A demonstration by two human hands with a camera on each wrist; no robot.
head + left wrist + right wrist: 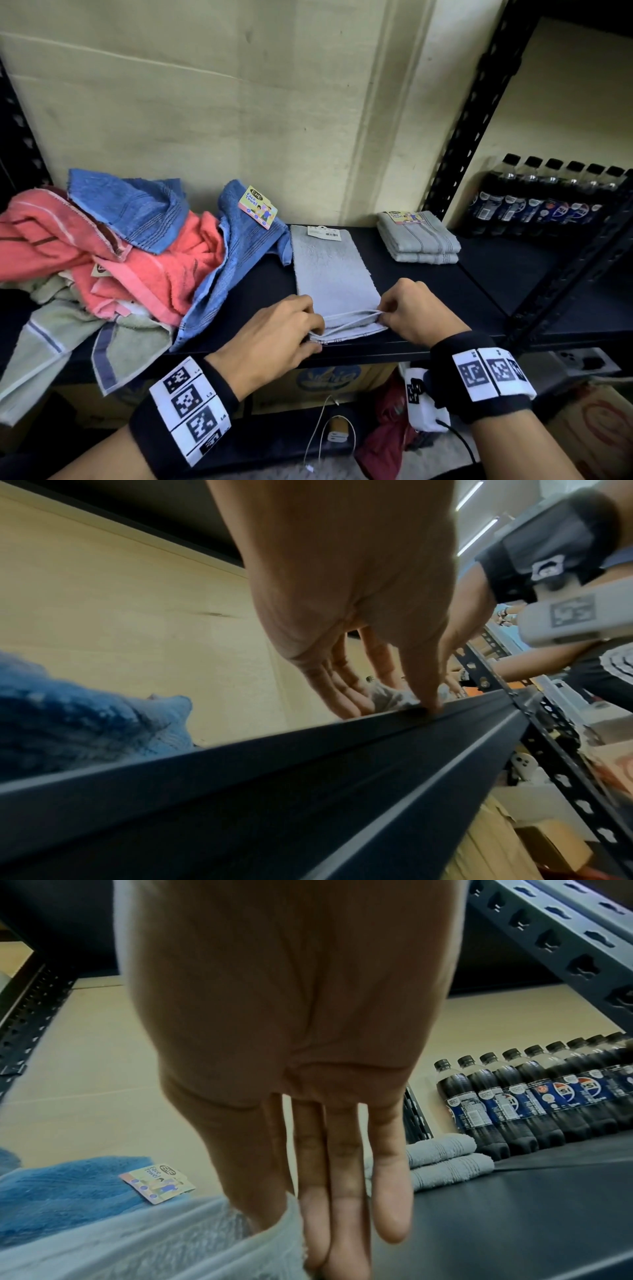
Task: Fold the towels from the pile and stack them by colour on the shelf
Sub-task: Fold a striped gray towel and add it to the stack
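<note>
A grey towel (329,274), folded into a long strip with a paper tag at its far end, lies on the black shelf (486,274). My left hand (313,330) pinches its near left corner at the shelf's front edge. My right hand (382,317) pinches the near right corner, thumb tucked between the layers (154,1240) and fingers (342,1191) straight down over them. The near edge is lifted slightly between both hands. Two folded grey towels (419,240) are stacked at the back right. The unfolded pile (137,260) of blue, coral and pale green towels fills the left of the shelf.
A blue towel with a "Face Towel" tag (257,207) lies just left of the grey strip. A row of dark soda bottles (548,202) stands on the neighbouring shelf to the right, behind a black perforated upright (472,113). Boxes and cables sit below.
</note>
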